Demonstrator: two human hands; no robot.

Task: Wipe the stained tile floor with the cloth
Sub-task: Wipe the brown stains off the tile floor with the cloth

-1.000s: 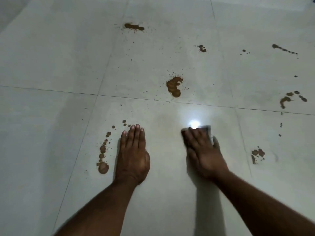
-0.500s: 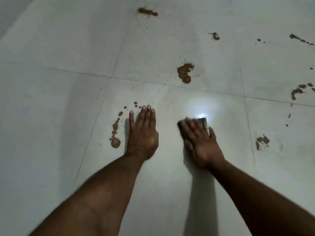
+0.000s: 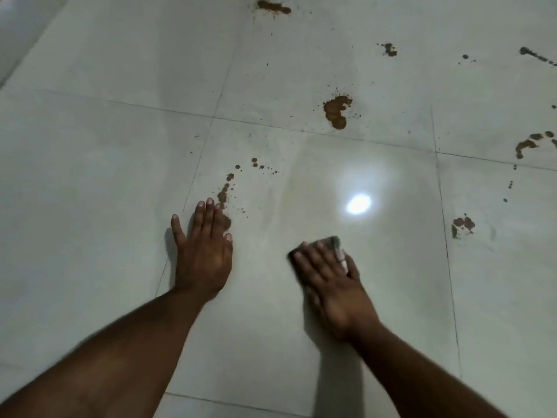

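Observation:
A pale tile floor (image 3: 105, 191) carries several brown stains. My right hand (image 3: 331, 279) lies flat with straight fingers on a small dark cloth (image 3: 331, 241), pressing it to the tile; only the cloth's far edge shows past my fingertips. My left hand (image 3: 205, 248) rests flat and spread on the floor to the left, its fingertips over the lower end of a trail of brown drops (image 3: 224, 193). A larger brown blotch (image 3: 336, 111) lies farther ahead on the tile beyond.
More brown stains lie at the right (image 3: 462, 224), far right (image 3: 530, 143), top middle (image 3: 272, 7) and upper right (image 3: 390, 49). A bright lamp reflection (image 3: 358, 203) glares ahead of the cloth. Grout lines cross the floor.
My left hand has shifted left onto the trail of drops, which lay to its left before. My right hand and the cloth have drawn back from the glare toward me.

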